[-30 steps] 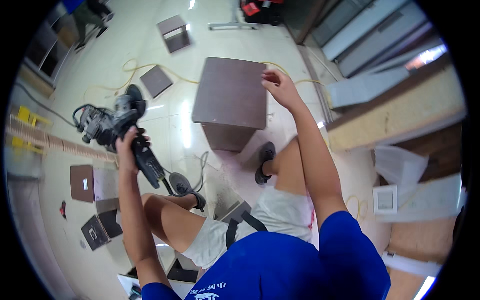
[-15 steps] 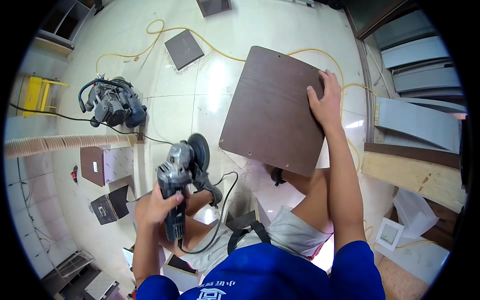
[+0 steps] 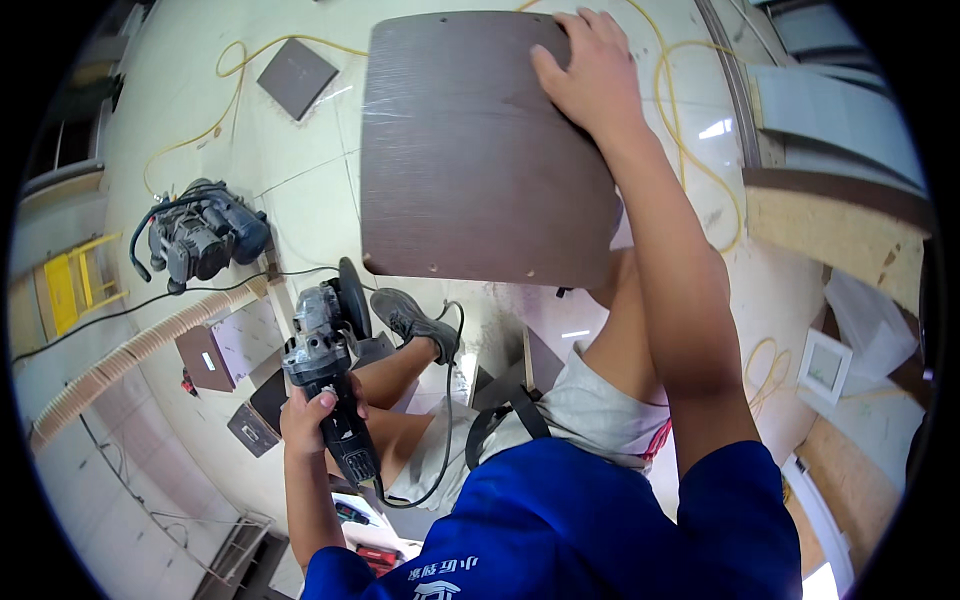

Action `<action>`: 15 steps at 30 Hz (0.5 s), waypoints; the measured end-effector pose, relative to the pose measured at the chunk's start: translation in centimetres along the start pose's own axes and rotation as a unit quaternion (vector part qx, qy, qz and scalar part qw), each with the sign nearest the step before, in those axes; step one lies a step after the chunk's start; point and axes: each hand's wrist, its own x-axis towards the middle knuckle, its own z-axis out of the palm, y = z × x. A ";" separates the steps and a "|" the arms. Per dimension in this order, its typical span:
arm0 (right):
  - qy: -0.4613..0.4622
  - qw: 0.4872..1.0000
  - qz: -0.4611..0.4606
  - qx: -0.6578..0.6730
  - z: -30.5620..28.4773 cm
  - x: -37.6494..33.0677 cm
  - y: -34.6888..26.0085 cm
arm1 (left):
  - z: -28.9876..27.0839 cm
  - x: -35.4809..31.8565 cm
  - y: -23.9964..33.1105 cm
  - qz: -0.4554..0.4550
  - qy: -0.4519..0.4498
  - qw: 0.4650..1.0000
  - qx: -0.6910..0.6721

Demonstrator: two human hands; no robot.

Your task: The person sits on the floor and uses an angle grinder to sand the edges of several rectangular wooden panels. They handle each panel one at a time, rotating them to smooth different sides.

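An angle grinder (image 3: 325,375) with a dark round disc (image 3: 352,298) is gripped in my left hand (image 3: 308,415), fingers wrapped round its black body. Its cord loops toward my lap. My right hand (image 3: 592,75) grips the upper right edge of a large brown board (image 3: 480,150), thumb on the face and fingers over the edge. The board has rounded corners and small holes along its near and far edges. It is held in front of me, to the right of the grinder, and the disc is apart from it.
A grey air compressor (image 3: 205,235) stands at the left, with a yellow hose (image 3: 235,70) across the tiled floor. Near it run a ribbed duct (image 3: 140,350) and a black cable. A smaller brown panel (image 3: 297,78) lies beyond. Stacked boards (image 3: 840,125) line the right side.
The brown board has moved left and farther from me, turning slightly, with my right hand on it. The grinder has shifted a little left and down. My view has also turned.
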 end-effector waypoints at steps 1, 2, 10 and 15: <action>0.004 1.000 0.002 0.008 -0.3 -0.1 -0.6 | 0.4 -0.1 0.2 0.010 0.006 1.000 0.008; 0.008 1.000 0.002 0.017 -0.6 -0.2 -1.1 | 0.6 -0.3 0.3 0.020 0.012 1.000 0.016; -0.015 0.999 0.029 0.012 -0.2 -0.4 -0.3 | 0.8 0.0 1.3 0.018 0.005 0.999 0.051; -0.028 0.999 0.037 0.002 -0.2 -0.2 -0.7 | 1.0 -0.5 1.0 0.011 0.003 0.998 0.058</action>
